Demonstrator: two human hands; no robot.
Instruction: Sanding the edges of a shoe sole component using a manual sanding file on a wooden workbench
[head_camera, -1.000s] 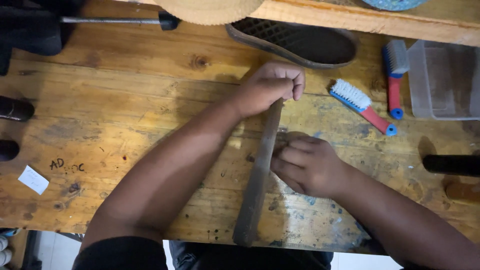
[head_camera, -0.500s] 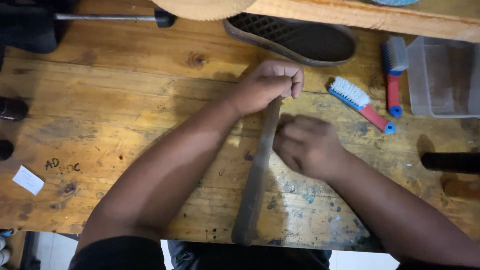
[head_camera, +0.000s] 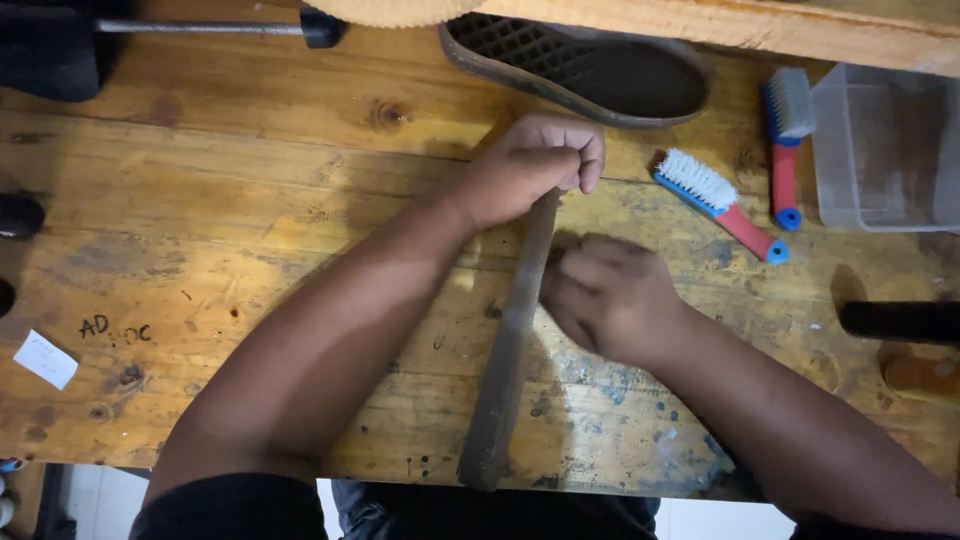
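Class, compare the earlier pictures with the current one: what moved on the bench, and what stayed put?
The right hand slid up along the long strip, toward the left hand, and is blurred. The left hand kept its grip on the strip's far end. The strip, the sole and both brushes stayed put.

Both forearms are bare from the short black sleeves down, and the left hand (head_camera: 535, 165) and right hand (head_camera: 610, 295) wear no gloves.

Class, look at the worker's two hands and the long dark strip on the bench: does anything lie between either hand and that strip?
Nothing visible does. The left hand grips the strip at its far end, and the right hand presses against its side.
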